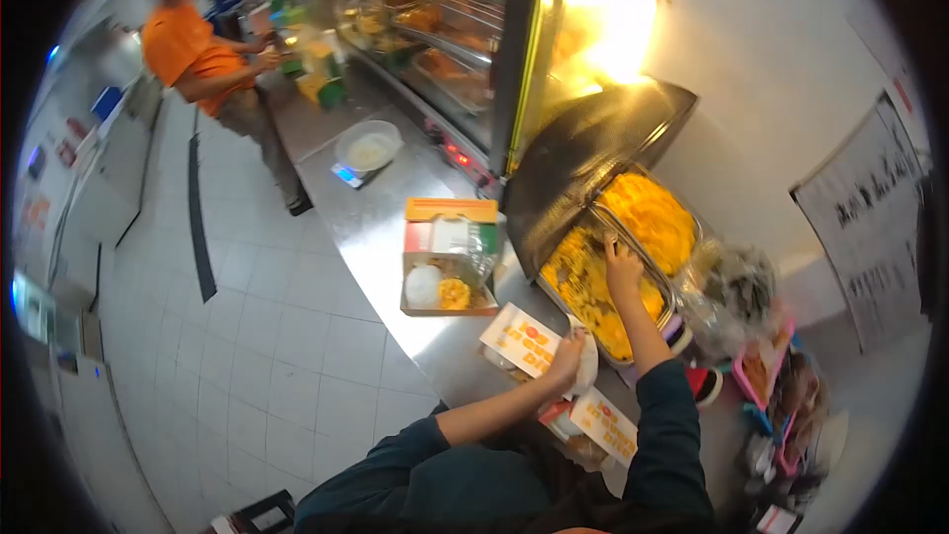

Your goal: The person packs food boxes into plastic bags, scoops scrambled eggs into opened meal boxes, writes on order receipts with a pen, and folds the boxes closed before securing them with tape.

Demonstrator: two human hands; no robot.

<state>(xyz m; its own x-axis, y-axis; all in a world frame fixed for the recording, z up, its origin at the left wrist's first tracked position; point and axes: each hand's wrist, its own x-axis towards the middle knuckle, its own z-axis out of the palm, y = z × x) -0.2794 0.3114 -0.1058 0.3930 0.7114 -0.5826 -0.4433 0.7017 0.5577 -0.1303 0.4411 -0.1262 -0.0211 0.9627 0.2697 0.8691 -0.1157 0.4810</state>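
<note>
Nearest, a box [605, 425] lies on the bench [364, 229]. Beyond it, the left hand [565, 360] grasps a white item [587, 361]; the right hand [621, 265] is at the yellow food [576, 269], its grip unclear. An open box [450, 209] sits near the floor-side edge, bare bench running on toward the scale [347, 176].

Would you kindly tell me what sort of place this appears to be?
Probably a takeaway kitchen, judging by the lit, boxy glass food cabinet, the rectangular metal tray of yellow food and the open cardboard box with orange trim.
</note>
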